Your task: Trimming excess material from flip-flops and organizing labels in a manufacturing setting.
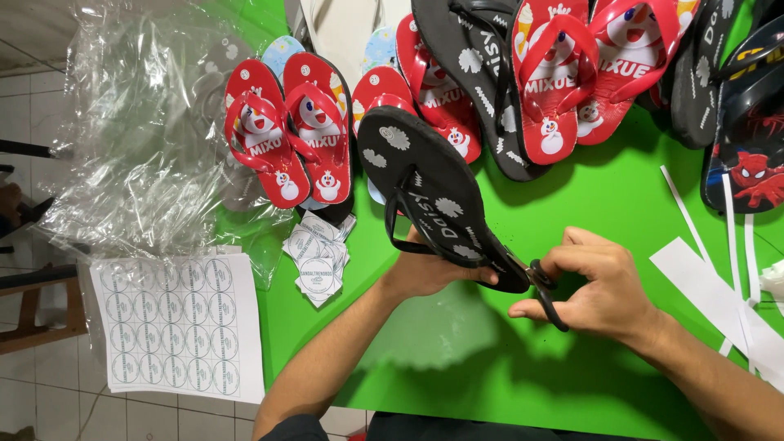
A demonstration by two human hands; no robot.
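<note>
Plastic bags, clear and crumpled, lie at the far left over the edge of the green table. Below them rests a white sheet of round stickers, and just to its right a small heap of cut-out round labels. Above that heap sits a pair of red flip-flops with cartoon snowman prints. Near the middle, the left hand grasps a black flip-flop from beneath, fingers curled round its heel end, so the sandal is lifted and tilted above the table with its white-lettered sole facing up. The right hand is clenched through the black handles of a pair of scissors, whose blades meet the heel tip of the black sandal. Behind the hands, more red and black flip-flops lie in an overlapping row along the far edge. At the far right, white paper strips lie on the green surface, below a dark sandal with a red superhero print.
</note>
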